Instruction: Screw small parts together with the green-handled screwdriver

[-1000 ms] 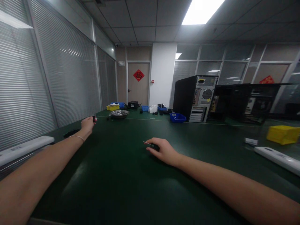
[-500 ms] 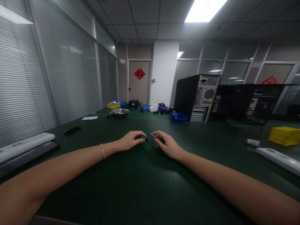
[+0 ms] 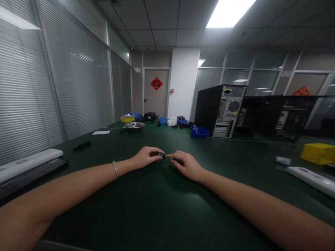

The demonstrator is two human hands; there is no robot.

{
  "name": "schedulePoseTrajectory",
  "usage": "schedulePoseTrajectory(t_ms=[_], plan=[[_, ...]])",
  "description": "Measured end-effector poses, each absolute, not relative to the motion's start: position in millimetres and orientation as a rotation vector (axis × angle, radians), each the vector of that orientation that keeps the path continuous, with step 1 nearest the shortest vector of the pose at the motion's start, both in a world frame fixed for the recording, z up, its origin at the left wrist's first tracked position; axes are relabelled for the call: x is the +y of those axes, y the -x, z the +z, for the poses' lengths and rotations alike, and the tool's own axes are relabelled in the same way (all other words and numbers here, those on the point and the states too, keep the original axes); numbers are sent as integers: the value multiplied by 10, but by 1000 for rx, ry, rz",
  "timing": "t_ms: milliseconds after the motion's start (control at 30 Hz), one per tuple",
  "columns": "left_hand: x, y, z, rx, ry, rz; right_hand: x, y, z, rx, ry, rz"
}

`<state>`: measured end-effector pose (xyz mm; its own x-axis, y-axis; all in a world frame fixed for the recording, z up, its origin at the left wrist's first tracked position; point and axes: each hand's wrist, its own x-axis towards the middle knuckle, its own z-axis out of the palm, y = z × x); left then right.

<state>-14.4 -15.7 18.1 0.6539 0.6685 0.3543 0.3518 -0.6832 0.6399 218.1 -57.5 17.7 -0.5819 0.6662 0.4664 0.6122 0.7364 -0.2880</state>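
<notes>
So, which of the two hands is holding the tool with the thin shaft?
The right hand: its tool points toward the left hand, which instead pinches a small dark piece.

Holds a dark piece [image 3: 162, 156] in the left hand [image 3: 145, 157] (bracelet [image 3: 115, 169] at wrist), a thin tool [image 3: 178, 161] in the right hand [image 3: 190, 165].

L hand [image 3: 143, 159] & R hand [image 3: 193, 167]: both bare, w/ slim fingers [image 3: 155, 149]; nails too small & blurry to make out. L wrist wears a thin bracelet [image 3: 115, 169], silver-col., shiny, approx. a narrow ring around the wrist; can't tell if links, beads or solid band. R wrist bare. L forearm [image 3: 86, 182] bare, smooth outline, wider twd. elbow; skin uncovered past the bend to view's edge. R forearm [image 3: 246, 194] likewise bare, tapering twd. wrist, smooth-edged.
</notes>
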Motion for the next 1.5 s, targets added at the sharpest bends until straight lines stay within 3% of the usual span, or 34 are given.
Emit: schedulePoseTrajectory(t_ms=[1500], plan=[[-213,83,197,702,-2004,837,-523,-2185,195,-2327,786,264]])
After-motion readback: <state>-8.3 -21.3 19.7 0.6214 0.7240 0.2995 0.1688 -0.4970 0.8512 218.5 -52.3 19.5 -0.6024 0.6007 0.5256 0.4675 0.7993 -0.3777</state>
